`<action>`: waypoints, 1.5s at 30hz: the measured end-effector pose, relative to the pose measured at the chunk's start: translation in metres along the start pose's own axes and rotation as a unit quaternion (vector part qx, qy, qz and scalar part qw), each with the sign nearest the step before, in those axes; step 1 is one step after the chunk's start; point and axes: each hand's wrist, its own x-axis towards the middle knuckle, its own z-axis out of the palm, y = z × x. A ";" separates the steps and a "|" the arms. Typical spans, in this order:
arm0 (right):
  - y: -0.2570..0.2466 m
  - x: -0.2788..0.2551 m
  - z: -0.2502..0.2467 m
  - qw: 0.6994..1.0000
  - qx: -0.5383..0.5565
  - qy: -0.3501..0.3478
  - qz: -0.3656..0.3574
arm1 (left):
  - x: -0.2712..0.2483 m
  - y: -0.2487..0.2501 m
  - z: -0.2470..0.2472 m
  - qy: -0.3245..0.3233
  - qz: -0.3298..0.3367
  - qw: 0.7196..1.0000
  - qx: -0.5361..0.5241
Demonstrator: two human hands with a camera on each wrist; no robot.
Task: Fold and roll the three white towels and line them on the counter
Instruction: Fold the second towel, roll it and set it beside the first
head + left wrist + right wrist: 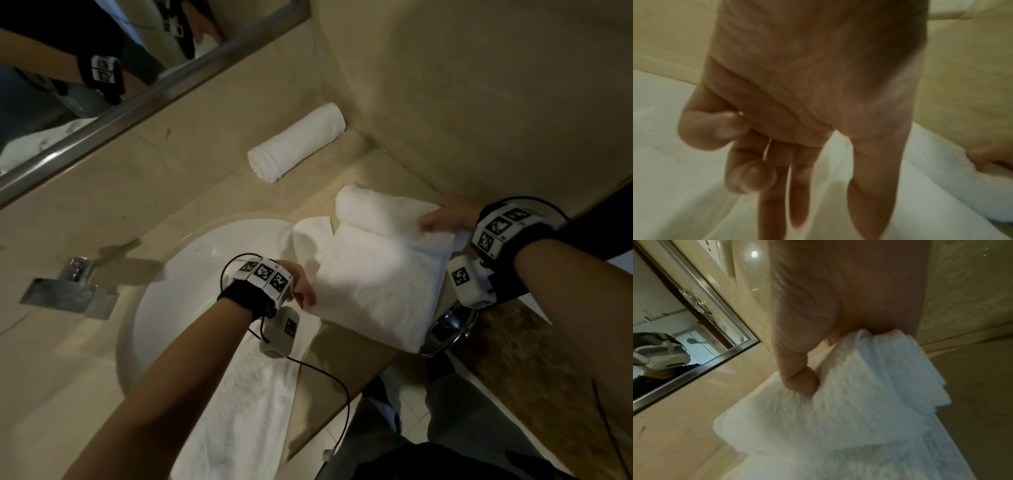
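One rolled white towel (296, 142) lies at the back of the beige counter (205, 192), by the wall. A second white towel (376, 274), folded in layers with one end partly rolled, is in my hands over the counter's right part. My right hand (445, 219) grips its far right edge, with the thumb (801, 382) pinching the stacked layers of the towel (838, 418). My left hand (301, 289) is at its left edge, where two straight fingers (799, 194) lie against the cloth (941, 186). The third towel (246, 394) lies flat across the basin's front edge.
A white basin (178, 291) is set into the counter, with a chrome tap (68, 291) at its left. A mirror (68, 85) runs along the back and a tiled wall (479, 102) closes the right side. A chrome ring (448, 329) hangs under the counter edge.
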 end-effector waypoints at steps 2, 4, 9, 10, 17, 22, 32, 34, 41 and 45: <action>0.005 0.010 0.004 1.000 0.000 -0.001 -0.012 | -0.002 0.007 -0.006 -0.002 -0.003 1.000 0.024; 0.003 0.007 0.004 1.000 0.006 0.012 -0.020 | -0.005 0.019 -0.021 0.087 0.016 0.995 0.055; 0.008 0.006 0.000 0.998 -0.030 0.027 -0.057 | -0.003 0.072 -0.060 0.315 0.155 0.929 -0.119; 0.010 0.007 -0.001 0.996 -0.040 0.037 -0.069 | -0.001 0.083 -0.064 0.311 0.170 0.921 -0.159; 0.020 -0.001 0.007 0.970 -0.178 0.119 -0.113 | 0.035 0.113 -0.062 0.220 0.166 0.931 -0.239; 0.029 -0.016 0.023 0.968 -0.160 0.152 -0.123 | 0.032 0.098 -0.062 0.217 0.181 0.953 -0.107; 0.057 -0.027 0.040 0.962 -0.121 0.169 -0.178 | 0.014 0.076 -0.023 0.214 0.293 0.923 -0.127; 0.060 -0.028 0.043 0.956 -0.122 0.187 -0.190 | 0.012 0.068 -0.013 0.189 0.325 0.914 -0.154; 0.066 -0.032 0.048 0.960 -0.149 0.159 -0.177 | 0.013 0.049 0.008 0.171 0.332 0.886 -0.275; 0.053 -0.038 0.026 0.972 -0.144 0.108 -0.154 | 0.015 0.048 0.014 0.251 0.367 0.873 -0.201</action>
